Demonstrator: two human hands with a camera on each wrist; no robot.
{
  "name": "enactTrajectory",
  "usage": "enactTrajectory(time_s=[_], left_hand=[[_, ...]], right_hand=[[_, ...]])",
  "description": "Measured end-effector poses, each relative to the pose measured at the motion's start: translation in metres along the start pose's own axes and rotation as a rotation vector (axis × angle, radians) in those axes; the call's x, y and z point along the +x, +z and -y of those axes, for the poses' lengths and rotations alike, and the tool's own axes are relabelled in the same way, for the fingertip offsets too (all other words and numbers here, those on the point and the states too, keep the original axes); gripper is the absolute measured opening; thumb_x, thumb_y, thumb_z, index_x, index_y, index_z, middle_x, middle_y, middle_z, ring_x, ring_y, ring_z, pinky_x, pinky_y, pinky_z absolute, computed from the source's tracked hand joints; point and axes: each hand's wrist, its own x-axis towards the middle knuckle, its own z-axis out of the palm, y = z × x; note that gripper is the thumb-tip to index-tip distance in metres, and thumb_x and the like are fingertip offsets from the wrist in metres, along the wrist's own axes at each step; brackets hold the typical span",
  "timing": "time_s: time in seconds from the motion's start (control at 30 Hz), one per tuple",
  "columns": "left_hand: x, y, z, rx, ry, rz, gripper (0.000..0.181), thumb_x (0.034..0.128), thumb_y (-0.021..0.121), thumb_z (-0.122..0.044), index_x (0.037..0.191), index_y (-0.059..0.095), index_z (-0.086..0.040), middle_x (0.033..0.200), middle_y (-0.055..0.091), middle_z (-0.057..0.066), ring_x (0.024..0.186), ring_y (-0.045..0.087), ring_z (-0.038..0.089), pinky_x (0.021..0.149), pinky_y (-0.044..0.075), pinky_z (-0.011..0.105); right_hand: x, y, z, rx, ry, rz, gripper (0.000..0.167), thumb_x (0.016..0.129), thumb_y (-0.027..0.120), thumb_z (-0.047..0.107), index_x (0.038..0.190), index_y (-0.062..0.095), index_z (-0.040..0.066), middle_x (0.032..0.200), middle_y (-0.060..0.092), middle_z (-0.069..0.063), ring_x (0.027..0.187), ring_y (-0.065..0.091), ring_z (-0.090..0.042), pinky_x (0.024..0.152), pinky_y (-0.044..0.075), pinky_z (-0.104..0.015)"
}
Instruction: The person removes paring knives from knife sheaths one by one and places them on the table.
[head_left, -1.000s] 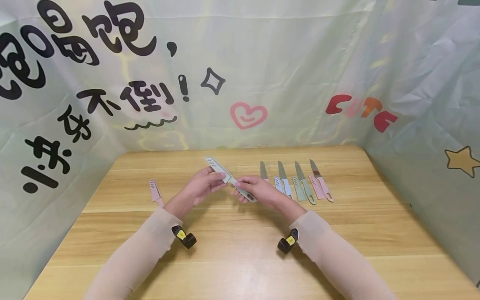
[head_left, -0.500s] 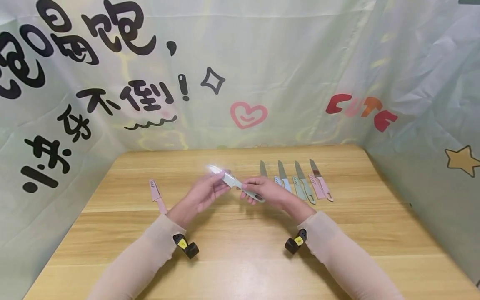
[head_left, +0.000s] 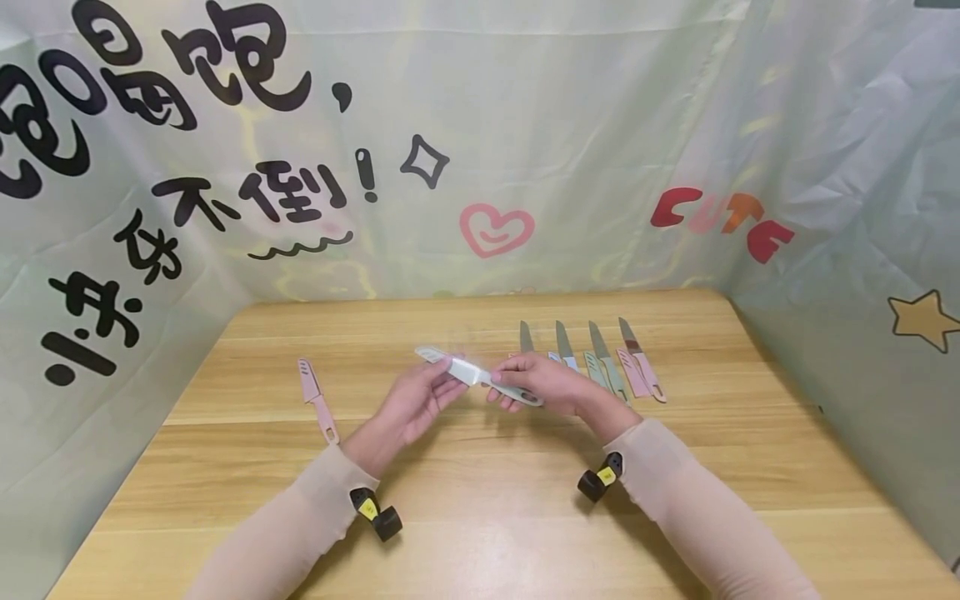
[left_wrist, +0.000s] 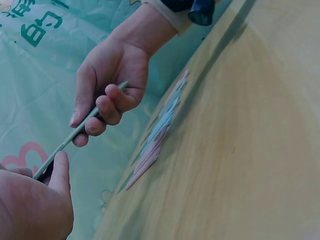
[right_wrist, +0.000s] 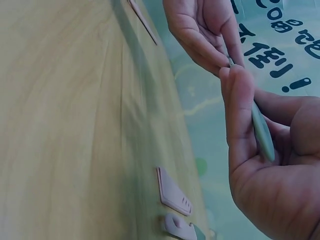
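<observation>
A pale green paring knife [head_left: 521, 395] is held above the table between both hands in the head view. Its slotted sheath [head_left: 463, 369] appears to be over the blade and points to the left. My left hand [head_left: 417, 405] pinches the sheath between thumb and fingers. My right hand [head_left: 546, 385] grips the handle, whose looped end sticks out below the palm. In the left wrist view the right hand [left_wrist: 115, 75] has its fingers curled round the green handle [left_wrist: 82, 126]. From the right wrist, the handle [right_wrist: 262, 131] lies across the right palm, and the left hand [right_wrist: 205, 30] is beyond.
A pink sheathed knife [head_left: 318, 402] lies on the wooden table [head_left: 480, 517] at left. Several unsheathed knives stand in a row at right, including a pink one [head_left: 647, 367] with its pink sheath [head_left: 634, 372] and a green sheath [head_left: 597, 369]. A printed cloth [head_left: 585, 150] hangs behind.
Both hands have shifted slightly right and down with the green knife, which now lies flatter. More of the pink knife's handle at left shows past the left arm.
</observation>
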Motion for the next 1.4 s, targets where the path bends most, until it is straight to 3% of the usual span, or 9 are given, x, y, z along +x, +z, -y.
enactTrajectory(time_s=[0.17, 0.43, 0.6, 0.97, 1.2, 1.4], left_hand=[[-0.002, 0.001, 0.006, -0.034, 0.01, -0.014, 0.038, 0.1024, 0.049, -0.01, 0.134, 0.043, 0.009, 0.129, 0.057, 0.025, 0.112, 0.062, 0.028, 0.099, 0.051, 0.032], [-0.005, 0.001, 0.015, -0.074, 0.031, -0.034, 0.039, 0.1033, 0.047, -0.012, 0.136, 0.042, 0.009, 0.133, 0.052, 0.027, 0.117, 0.059, 0.03, 0.1, 0.051, 0.031], [-0.006, -0.002, 0.02, -0.074, 0.038, -0.037, 0.039, 0.1035, 0.046, -0.011, 0.136, 0.041, 0.009, 0.135, 0.05, 0.028, 0.12, 0.057, 0.031, 0.1, 0.051, 0.031], [-0.006, -0.007, 0.024, -0.084, 0.032, -0.017, 0.043, 0.1037, 0.046, -0.013, 0.139, 0.038, 0.01, 0.139, 0.047, 0.027, 0.124, 0.053, 0.033, 0.101, 0.05, 0.033], [-0.008, -0.008, 0.025, -0.092, 0.026, -0.044, 0.04, 0.1028, 0.047, -0.011, 0.136, 0.041, 0.009, 0.135, 0.05, 0.027, 0.121, 0.056, 0.032, 0.101, 0.05, 0.033], [-0.007, -0.011, 0.027, -0.105, 0.021, -0.064, 0.039, 0.1025, 0.049, -0.011, 0.135, 0.042, 0.009, 0.129, 0.055, 0.024, 0.115, 0.06, 0.03, 0.1, 0.051, 0.035]], right_hand=[[-0.002, -0.004, 0.002, -0.044, 0.013, 0.007, 0.036, 0.102, 0.054, 0.021, 0.121, 0.06, -0.009, 0.098, 0.069, -0.014, 0.081, 0.065, -0.022, 0.073, 0.059, -0.033], [-0.003, -0.005, 0.002, -0.023, 0.023, 0.016, 0.032, 0.101, 0.055, 0.015, 0.12, 0.061, -0.011, 0.095, 0.069, -0.013, 0.076, 0.064, -0.019, 0.067, 0.057, -0.027], [-0.003, -0.006, -0.001, -0.036, 0.018, 0.027, 0.031, 0.101, 0.054, 0.014, 0.118, 0.062, -0.011, 0.094, 0.069, -0.013, 0.074, 0.065, -0.018, 0.068, 0.059, -0.029], [-0.004, -0.007, -0.006, -0.036, 0.02, 0.048, 0.032, 0.102, 0.053, 0.012, 0.117, 0.059, -0.015, 0.095, 0.068, -0.018, 0.074, 0.065, -0.019, 0.068, 0.06, -0.029], [-0.005, -0.008, -0.011, -0.039, 0.028, 0.053, 0.031, 0.101, 0.053, 0.011, 0.116, 0.06, -0.015, 0.1, 0.067, -0.026, 0.074, 0.066, -0.019, 0.068, 0.06, -0.03], [-0.007, -0.008, -0.013, 0.005, 0.041, 0.057, 0.027, 0.101, 0.054, 0.011, 0.114, 0.062, -0.012, 0.097, 0.068, -0.022, 0.076, 0.067, -0.02, 0.07, 0.061, -0.031]])
